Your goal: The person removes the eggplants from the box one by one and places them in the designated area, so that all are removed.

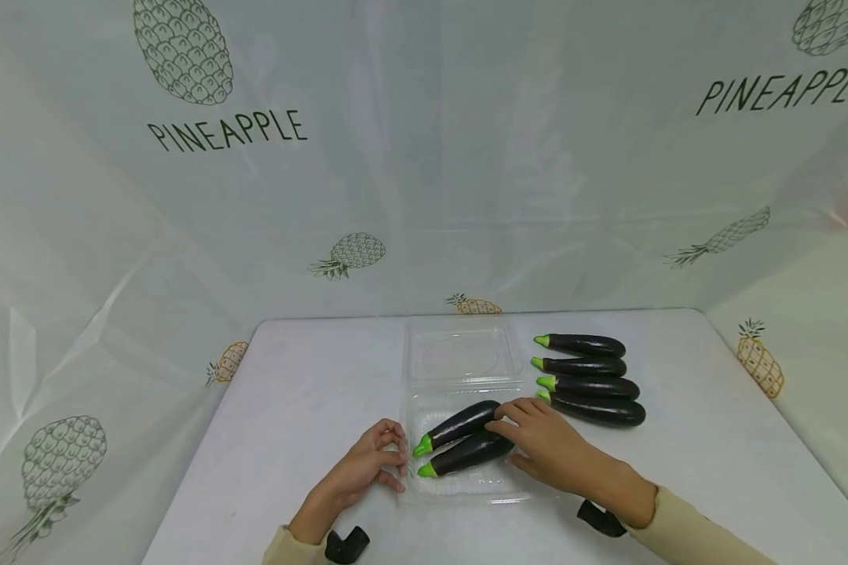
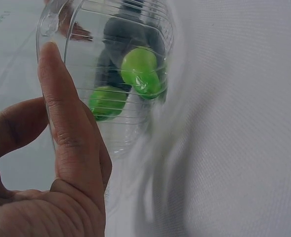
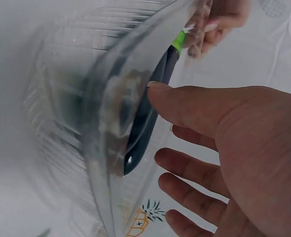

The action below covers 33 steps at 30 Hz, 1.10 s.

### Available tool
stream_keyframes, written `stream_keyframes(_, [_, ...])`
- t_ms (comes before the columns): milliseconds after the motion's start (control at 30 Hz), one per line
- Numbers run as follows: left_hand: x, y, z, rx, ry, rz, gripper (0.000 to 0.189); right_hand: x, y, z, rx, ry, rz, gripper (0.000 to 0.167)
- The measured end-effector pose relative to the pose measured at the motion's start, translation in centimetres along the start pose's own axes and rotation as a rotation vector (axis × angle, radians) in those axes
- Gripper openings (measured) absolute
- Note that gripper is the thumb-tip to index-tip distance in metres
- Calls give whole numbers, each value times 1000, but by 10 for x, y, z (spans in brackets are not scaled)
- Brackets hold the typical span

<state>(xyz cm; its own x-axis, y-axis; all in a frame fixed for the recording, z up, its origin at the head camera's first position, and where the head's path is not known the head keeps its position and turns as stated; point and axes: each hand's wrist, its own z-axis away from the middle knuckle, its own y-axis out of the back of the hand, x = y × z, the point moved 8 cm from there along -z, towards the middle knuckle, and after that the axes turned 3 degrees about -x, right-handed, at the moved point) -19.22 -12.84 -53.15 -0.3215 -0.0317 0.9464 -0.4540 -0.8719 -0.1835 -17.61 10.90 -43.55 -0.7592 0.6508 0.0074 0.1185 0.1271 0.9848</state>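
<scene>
A clear plastic hinged container (image 1: pixel 480 494) lies with its lid (image 1: pixel 462 351) folded back behind it. Two dark eggplants with bright green stems, an upper one (image 1: pixel 464 422) and a lower one (image 1: pixel 473 453), lie slantwise in its tray, stems to the left. My left hand (image 1: pixel 367 463) holds the container's left rim (image 2: pixel 42 29) between thumb and finger, close to the stems. Over the right side, my right hand (image 1: pixel 547 443) has its fingertips near the eggplants' rounded ends. In the right wrist view its fingers (image 3: pixel 192 165) are spread and relaxed, the thumb at the rim.
Several more eggplants (image 1: pixel 586 388) lie in a column on the white table (image 1: pixel 311 377), right of the container. A pineapple-printed sheet (image 1: pixel 424 196) hangs behind and beside the table. A black wrist device (image 1: pixel 348 544) sits at each wrist.
</scene>
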Motion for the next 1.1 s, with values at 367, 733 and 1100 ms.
stream_keyframes(367, [3,-1,1,-3,-10,7,34,-3,-12,-6,-12,65,41,56])
stream_keyframes(733, [2,-1,1,4,-3,7,35,-3,-20,-9,-36,69,66,57])
stream_keyframes(1100, [1,-1,0,-1,-11,-5,35,-6,-25,-14,-37,71,131,50])
